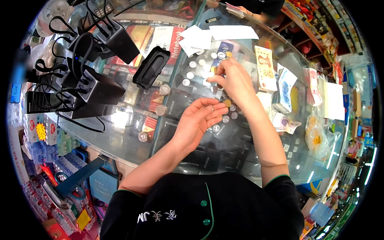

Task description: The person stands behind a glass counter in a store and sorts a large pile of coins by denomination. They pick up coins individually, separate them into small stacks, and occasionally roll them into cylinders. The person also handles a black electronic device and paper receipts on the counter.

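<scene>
Loose coins [190, 75] lie scattered on a glass counter, mostly silver with a few gold ones. Above the upper group hovers my right hand [236, 80], thumb and forefinger apart, its fingertips close to the coins; I make out nothing held in it. My left hand [195, 122] is lower and to the left, palm partly turned up, fingers loosely curved and apart. A gold coin [227, 103] shows right at its fingertips; whether they touch it is unclear. Below that sit a few silver coins [226, 119]. Three larger coin stacks [164, 89] stand in a line to the left.
Banknote bundles lie on the right: yellowish notes [265, 68], blue notes [285, 90] and pinkish notes [313, 86]. White papers [234, 32] rest at the back. A black open case [152, 67] and cabled dark boxes [100, 88] occupy the left. Another person's hand [256, 15] shows at the top.
</scene>
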Action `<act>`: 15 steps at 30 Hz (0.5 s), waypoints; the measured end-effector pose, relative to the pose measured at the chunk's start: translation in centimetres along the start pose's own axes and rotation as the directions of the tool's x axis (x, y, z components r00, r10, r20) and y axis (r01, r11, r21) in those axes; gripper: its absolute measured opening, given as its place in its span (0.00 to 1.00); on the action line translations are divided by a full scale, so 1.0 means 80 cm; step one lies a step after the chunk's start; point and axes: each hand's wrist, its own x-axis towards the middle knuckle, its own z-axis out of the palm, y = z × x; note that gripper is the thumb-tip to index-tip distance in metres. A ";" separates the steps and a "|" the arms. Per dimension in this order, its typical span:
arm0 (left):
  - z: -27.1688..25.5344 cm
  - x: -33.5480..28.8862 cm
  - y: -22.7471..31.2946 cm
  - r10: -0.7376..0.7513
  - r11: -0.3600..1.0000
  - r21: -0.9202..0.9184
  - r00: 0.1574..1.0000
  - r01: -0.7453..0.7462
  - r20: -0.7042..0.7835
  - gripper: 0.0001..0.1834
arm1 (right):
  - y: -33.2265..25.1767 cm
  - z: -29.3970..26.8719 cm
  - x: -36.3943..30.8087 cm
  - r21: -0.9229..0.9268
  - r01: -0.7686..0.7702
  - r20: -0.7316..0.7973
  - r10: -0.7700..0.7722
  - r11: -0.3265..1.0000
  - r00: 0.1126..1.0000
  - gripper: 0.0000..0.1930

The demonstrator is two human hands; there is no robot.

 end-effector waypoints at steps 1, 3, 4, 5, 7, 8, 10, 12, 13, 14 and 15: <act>-0.001 0.000 0.000 0.003 1.000 0.000 1.000 -0.003 0.010 0.11 | -0.003 0.010 0.000 0.012 -0.002 -0.051 0.003 1.000 0.999 0.13; -0.003 0.001 0.001 0.006 1.000 0.001 1.000 -0.006 0.031 0.12 | -0.007 0.016 0.001 0.036 -0.006 -0.103 0.010 0.999 0.995 0.12; -0.003 0.001 0.001 0.014 1.000 -0.002 0.999 -0.014 0.031 0.12 | -0.004 0.016 0.002 0.099 0.002 -0.070 0.005 0.995 0.998 0.12; -0.002 0.002 0.001 0.022 1.000 -0.003 0.999 -0.022 0.033 0.13 | 0.004 0.013 0.005 0.162 0.007 -0.039 -0.001 0.987 0.999 0.11; -0.001 -0.001 0.004 0.031 0.999 -0.032 0.999 -0.030 0.032 0.15 | 0.000 -0.007 0.004 0.342 -0.182 0.062 0.171 0.922 0.983 0.09; 0.000 -0.001 0.006 0.038 0.997 -0.061 0.999 -0.036 0.026 0.16 | 0.002 -0.015 0.001 0.415 -0.182 0.109 0.150 0.892 0.983 0.09; -0.001 -0.001 0.005 0.042 0.993 -0.112 0.999 -0.039 0.031 0.18 | 0.005 -0.025 -0.013 0.549 -0.195 0.199 0.100 0.813 0.975 0.08; -0.003 0.001 0.001 0.031 0.988 -0.150 0.998 -0.023 0.052 0.20 | -0.012 -0.029 -0.031 0.542 -0.236 0.301 0.077 0.807 0.951 0.07; -0.003 0.000 0.000 0.013 0.989 -0.148 0.998 -0.005 0.056 0.20 | -0.016 -0.030 -0.038 0.556 -0.252 0.327 0.070 0.792 0.942 0.07; -0.002 -0.001 -0.001 -0.004 0.989 -0.147 0.998 0.013 0.060 0.20 | -0.018 -0.030 -0.042 0.570 -0.268 0.354 0.062 0.776 0.933 0.08; -0.001 -0.001 -0.002 -0.022 0.989 -0.147 0.998 0.031 0.064 0.21 | -0.016 -0.030 -0.045 0.646 -0.274 0.346 0.047 0.712 0.937 0.08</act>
